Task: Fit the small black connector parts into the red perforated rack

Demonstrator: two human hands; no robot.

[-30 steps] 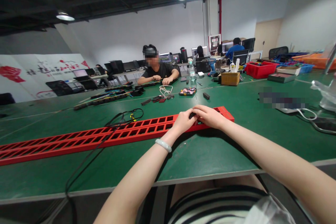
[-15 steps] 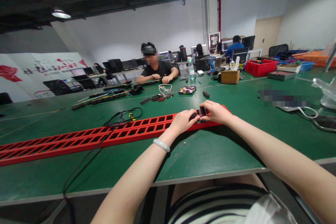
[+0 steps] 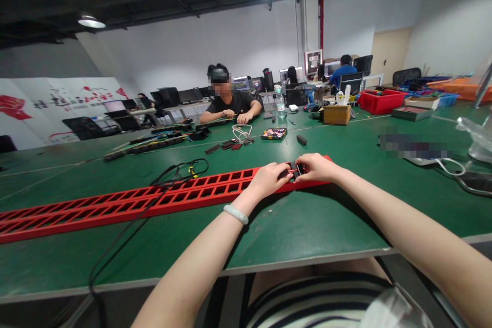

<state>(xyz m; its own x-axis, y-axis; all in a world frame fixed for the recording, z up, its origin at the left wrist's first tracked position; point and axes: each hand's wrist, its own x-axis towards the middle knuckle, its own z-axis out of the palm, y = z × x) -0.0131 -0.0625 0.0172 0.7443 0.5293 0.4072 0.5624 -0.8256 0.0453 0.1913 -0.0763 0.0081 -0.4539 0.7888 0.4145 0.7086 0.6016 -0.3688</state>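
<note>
A long red slotted rack (image 3: 215, 187) lies across the table, with two rows of openings. At its right end sit small black parts (image 3: 294, 170), partly covered by my fingers. My left hand (image 3: 266, 180) is closed at the left of these, its fingertips around a small black piece (image 3: 283, 172). From the right, my right hand (image 3: 318, 168) pinches a small black block (image 3: 300, 168) at the rack. Both hands touch the rack's end, and the exact kind of the black pieces cannot be made out.
A black cable (image 3: 169, 184) crosses the rack. Beyond it lie dark strips (image 3: 226, 144), a white cord (image 3: 242, 136), a patterned box (image 3: 274, 134) and a black block (image 3: 302, 140). Across the table (image 3: 330, 220) sits a person (image 3: 230, 102). A tissue box (image 3: 336, 114) and a red bin (image 3: 381, 101) stand right.
My right hand has shifted slightly right and down, and the black block in its fingers sits lower at the rack. More of the black parts between my hands shows. My left hand has barely moved.
</note>
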